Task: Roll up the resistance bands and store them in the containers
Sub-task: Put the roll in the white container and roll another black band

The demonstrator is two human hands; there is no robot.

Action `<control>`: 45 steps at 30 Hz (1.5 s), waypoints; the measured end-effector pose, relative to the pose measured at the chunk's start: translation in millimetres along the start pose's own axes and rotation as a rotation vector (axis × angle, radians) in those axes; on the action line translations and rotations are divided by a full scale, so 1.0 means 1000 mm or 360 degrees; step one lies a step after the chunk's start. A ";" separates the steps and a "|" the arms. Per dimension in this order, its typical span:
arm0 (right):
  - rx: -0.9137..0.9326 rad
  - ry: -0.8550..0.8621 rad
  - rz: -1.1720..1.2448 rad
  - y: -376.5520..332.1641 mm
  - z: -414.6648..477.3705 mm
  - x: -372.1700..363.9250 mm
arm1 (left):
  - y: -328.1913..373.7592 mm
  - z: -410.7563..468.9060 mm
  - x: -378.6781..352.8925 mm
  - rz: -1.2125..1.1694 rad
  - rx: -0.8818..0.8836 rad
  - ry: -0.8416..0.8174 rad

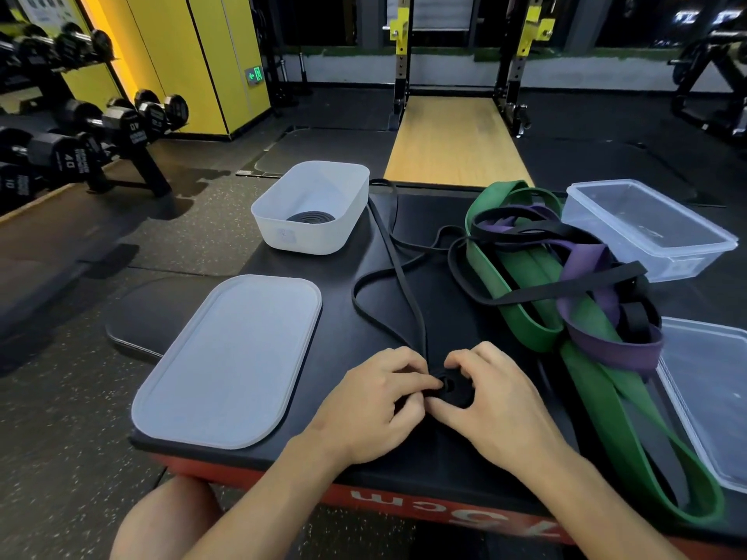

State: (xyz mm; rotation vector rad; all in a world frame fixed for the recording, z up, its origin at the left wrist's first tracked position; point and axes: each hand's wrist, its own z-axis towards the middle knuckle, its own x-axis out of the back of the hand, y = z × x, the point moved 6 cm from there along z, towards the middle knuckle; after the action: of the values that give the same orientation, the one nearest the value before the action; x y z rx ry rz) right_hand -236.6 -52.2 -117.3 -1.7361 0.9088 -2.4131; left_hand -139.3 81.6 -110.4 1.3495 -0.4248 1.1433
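Observation:
A thin black resistance band trails across the black box top, its near end wound into a small coil. My left hand and my right hand both pinch that coil near the front edge. A white container at the back left holds one rolled black band. To the right lies a tangled pile of green, purple and black bands.
A frosted lid lies flat at the left of the black-topped box. A clear container stands at the back right, another clear piece at the right edge. Dumbbell racks stand far left, a squat rack behind.

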 end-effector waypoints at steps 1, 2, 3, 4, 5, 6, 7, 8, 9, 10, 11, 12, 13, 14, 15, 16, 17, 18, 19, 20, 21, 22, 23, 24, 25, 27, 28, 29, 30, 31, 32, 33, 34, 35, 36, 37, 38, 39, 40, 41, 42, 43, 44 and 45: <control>0.0012 -0.0021 0.0022 0.002 -0.001 0.002 | 0.000 0.000 0.000 0.0010 0.0000 0.0003; 0.0026 -0.0053 0.0048 0.004 -0.002 0.004 | 0.000 0.000 -0.001 0.0017 0.0002 0.0005; 0.0042 -0.0094 0.0071 0.005 -0.002 0.006 | 0.000 0.000 -0.001 0.0025 0.0000 0.0007; 0.0067 -0.0133 0.0086 0.006 -0.002 0.008 | 0.000 0.000 -0.002 0.0029 -0.0002 0.0010; 0.0094 -0.0162 0.0084 0.005 -0.001 0.009 | 0.000 0.000 -0.002 0.0026 -0.0004 0.0015; 0.0121 -0.0179 0.0064 0.003 0.001 0.008 | -0.001 0.000 -0.002 0.0018 -0.0003 0.0021; 0.0133 -0.0188 0.0036 0.000 0.003 0.007 | -0.003 0.001 -0.002 0.0014 -0.0003 0.0023; 0.0126 -0.0191 0.0015 -0.001 0.004 0.005 | -0.003 0.002 -0.002 0.0019 -0.0007 0.0021; 0.0102 -0.0192 0.0015 -0.002 0.005 0.004 | -0.003 0.002 -0.003 0.0027 -0.0010 0.0020; 0.0074 -0.0185 0.0040 -0.003 0.005 0.004 | -0.002 0.002 -0.003 0.0026 -0.0011 0.0019; 0.0054 -0.0165 0.0074 -0.003 0.004 0.004 | -0.001 0.002 -0.003 0.0023 -0.0012 0.0022; 0.0042 -0.0138 0.0103 -0.002 0.002 0.003 | -0.001 0.002 -0.002 0.0023 -0.0013 0.0028; 0.0037 -0.0107 0.0121 -0.001 0.000 0.003 | 0.000 0.002 -0.002 0.0027 -0.0017 0.0031; 0.0038 -0.0072 0.0128 -0.001 -0.002 0.002 | 0.000 0.002 -0.002 0.0034 -0.0021 0.0034; 0.0042 -0.0039 0.0131 0.000 -0.003 0.002 | -0.001 0.002 -0.003 0.0041 -0.0025 0.0037; 0.0041 -0.0016 0.0135 -0.001 -0.003 0.000 | -0.001 0.002 -0.003 0.0046 -0.0026 0.0039; 0.0035 -0.0002 0.0135 -0.001 -0.003 -0.001 | -0.001 0.002 -0.003 0.0047 -0.0024 0.0041; 0.0022 0.0000 0.0129 -0.002 -0.002 -0.002 | 0.000 0.002 -0.003 0.0042 -0.0021 0.0044; 0.0015 -0.0005 0.0119 -0.004 -0.001 -0.003 | 0.000 0.002 -0.002 0.0036 -0.0020 0.0048; 0.0020 -0.0021 0.0113 -0.005 0.000 -0.003 | 0.000 0.002 -0.003 0.0035 -0.0022 0.0050; 0.0040 -0.0044 0.0120 -0.006 0.000 -0.001 | 0.000 0.003 -0.003 0.0036 -0.0023 0.0049; 0.0068 -0.0079 0.0141 -0.006 0.000 0.003 | 0.000 0.003 -0.003 0.0036 -0.0024 0.0047; 0.0105 -0.0128 0.0164 -0.005 -0.002 0.007 | 0.000 0.003 -0.003 0.0033 -0.0025 0.0047; 0.0148 -0.0178 0.0172 -0.003 -0.004 0.011 | 0.000 0.003 -0.003 0.0029 -0.0029 0.0048; 0.0192 -0.0215 0.0157 0.000 -0.005 0.014 | 0.001 0.003 -0.002 0.0031 -0.0035 0.0052; 0.0243 -0.0201 0.0126 0.002 -0.008 0.018 | 0.001 0.003 -0.001 0.0038 -0.0043 0.0059; 0.0237 -0.0143 0.0134 0.002 -0.007 0.018 | 0.001 0.003 -0.001 0.0039 -0.0046 0.0061; 0.0210 -0.0061 0.0146 0.002 -0.005 0.017 | 0.001 0.003 -0.001 0.0039 -0.0048 0.0060; 0.0145 0.0008 0.0158 0.000 -0.002 0.016 | 0.001 0.003 -0.002 0.0036 -0.0051 0.0057; 0.0058 0.0048 0.0172 0.000 0.001 0.014 | 0.001 0.003 -0.001 0.0025 -0.0051 0.0052; -0.0025 0.0067 0.0195 -0.001 0.004 0.014 | 0.000 0.004 -0.001 0.0003 -0.0048 0.0044; -0.0087 0.0071 0.0233 0.001 0.006 0.013 | -0.001 0.005 0.000 -0.0029 -0.0040 0.0041; -0.0115 0.0065 0.0259 0.002 0.007 0.012 | -0.003 0.005 0.002 -0.0072 -0.0027 0.0045; -0.0098 0.0052 0.0243 0.003 0.007 0.012 | -0.006 0.006 0.003 -0.0122 -0.0013 0.0054; -0.0038 0.0029 0.0193 0.002 0.006 0.011 | -0.008 0.008 0.005 -0.0159 -0.0005 0.0061; 0.0044 0.0005 0.0125 0.000 0.006 0.010 | -0.011 0.009 0.005 -0.0167 -0.0005 0.0060; 0.0120 -0.0033 0.0058 -0.001 0.007 0.010 | -0.013 0.012 0.005 -0.0152 -0.0016 0.0055; 0.0180 -0.0084 -0.0002 -0.002 0.008 0.009 | -0.015 0.014 0.004 -0.0130 -0.0027 0.0048; 0.0219 -0.0140 -0.0050 -0.002 0.010 0.009 | -0.018 0.018 0.005 -0.0103 -0.0035 0.0040; 0.0242 -0.0193 -0.0077 -0.001 0.012 0.009 | -0.022 0.023 0.006 -0.0058 -0.0047 0.0029; 0.0260 -0.0235 -0.0085 0.000 0.014 0.009 | -0.026 0.028 0.009 0.0004 -0.0063 0.0012; 0.0278 -0.0255 -0.0085 0.001 0.015 0.009 | -0.030 0.033 0.012 0.0065 -0.0085 -0.0015; 0.0298 -0.0251 -0.0090 0.003 0.017 0.010 | -0.034 0.039 0.016 0.0112 -0.0104 -0.0047; 0.0312 -0.0237 -0.0101 0.005 0.018 0.010 | -0.037 0.043 0.020 0.0140 -0.0118 -0.0078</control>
State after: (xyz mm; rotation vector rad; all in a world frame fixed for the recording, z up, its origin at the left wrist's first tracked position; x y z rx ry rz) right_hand -226.2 -67.9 -107.2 -1.8655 0.5881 -2.2817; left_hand -84.7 57.1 -103.3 1.3066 -0.5615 1.1571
